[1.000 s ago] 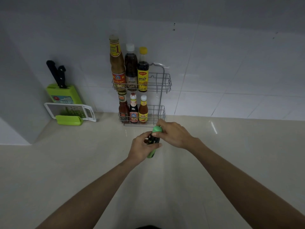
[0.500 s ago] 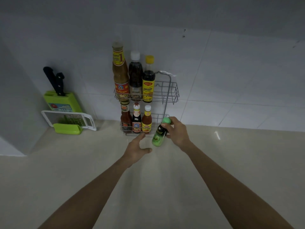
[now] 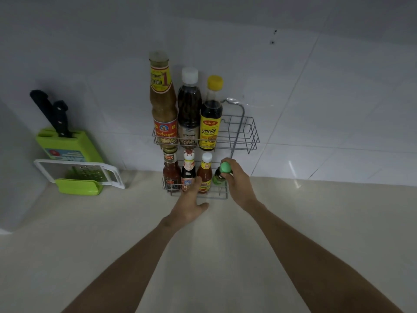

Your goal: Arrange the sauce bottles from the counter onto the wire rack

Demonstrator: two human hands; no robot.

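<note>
**Green-capped bottle at the right end of the rack's lower shelf**

Head view: the right hand grips the green-capped bottle by its neck and cap, fingers wrapped around it, at the right end of the lower shelf of the wire rack. The bottle is upright, just beside the white-capped red sauce bottle; whether its base rests on the shelf cannot be told. The left hand holds nothing, fingers spread wide, its fingertips in front of the shelf's front rail.

Three small bottles fill the left and middle of the lower shelf. On the upper shelf three tall bottles stand to the left, and the right part is bare wire. The rack stands on the counter against the tiled wall. Near the counter's left back corner sit a green knife block and a grater, well apart from the rack. The counter in front of and right of the rack lies open.
</note>
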